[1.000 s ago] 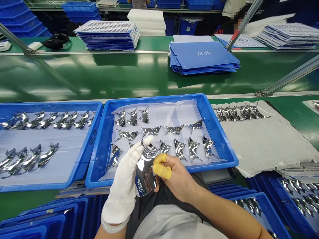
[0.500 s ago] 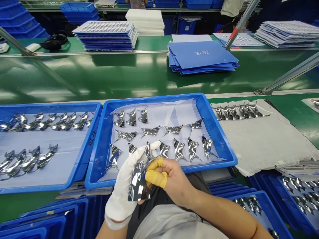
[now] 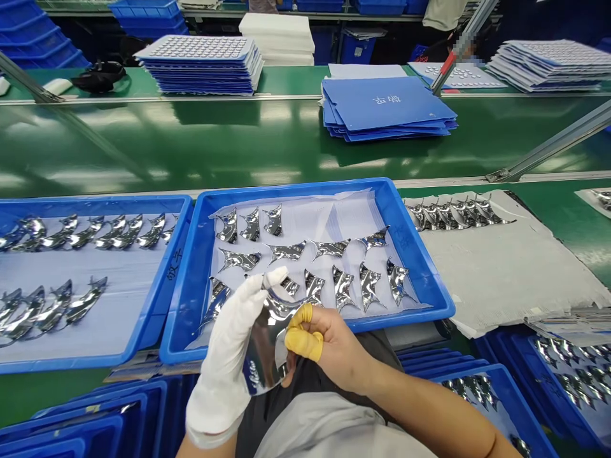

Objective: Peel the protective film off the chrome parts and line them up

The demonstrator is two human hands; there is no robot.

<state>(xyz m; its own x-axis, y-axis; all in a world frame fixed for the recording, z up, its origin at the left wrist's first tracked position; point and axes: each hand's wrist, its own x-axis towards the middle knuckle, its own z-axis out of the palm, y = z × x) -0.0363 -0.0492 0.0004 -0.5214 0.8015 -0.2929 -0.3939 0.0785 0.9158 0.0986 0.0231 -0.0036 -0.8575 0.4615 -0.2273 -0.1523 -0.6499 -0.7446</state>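
A shiny curved chrome piece is held between my two hands, over the near edge of the middle blue tray. My left hand, in a white glove, grips its left side and upper tip. My right hand has yellow finger cots on the thumb and forefinger, which pinch the piece's right edge. Several similar chrome pieces lie in rows on the white lining sheet in the tray, just beyond my hands. The left hand partly covers some of the nearest row.
To the left, another blue tray holds more chrome pieces. On the right, a row of chrome pieces lies on a pale sheet. Blue sheets are stacked across the green bench. Lower blue trays flank my lap.
The held chrome piece has turned, now showing a broad smooth face. My left hand has shifted slightly left with it; my right hand still pinches its edge.
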